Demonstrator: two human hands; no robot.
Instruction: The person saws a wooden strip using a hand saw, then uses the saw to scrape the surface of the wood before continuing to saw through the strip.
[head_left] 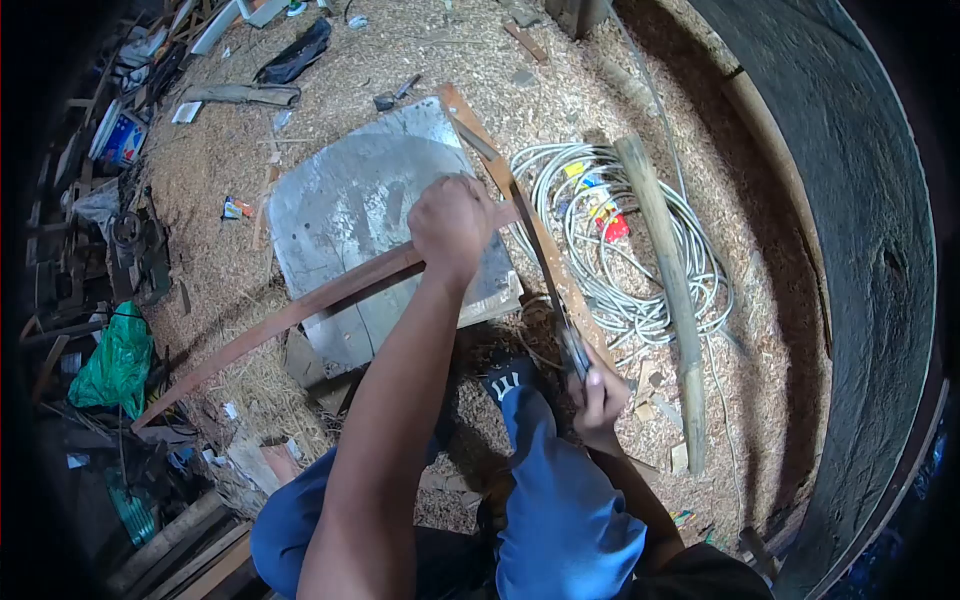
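Observation:
My left hand (450, 225) is closed round a long reddish-brown wooden strip (345, 285), pressing down near its right end. The strip lies across a scuffed grey metal plate (345, 200), its far end sticking out to the lower left. My right hand (600, 395) grips the near end of a long brown tool (545, 245) that looks like a saw. Its narrow blade slants up to the top left and crosses the strip just right of my left hand. The fingers hide part of the tool's handle.
Right of the tool lie a coil of pale cable (690, 285) and a round wooden pole (665, 240). A large dark curved surface (860, 300) borders the right side. Wood shavings cover the ground. Scrap and a green bag (115, 365) lie at the left; my knees are below.

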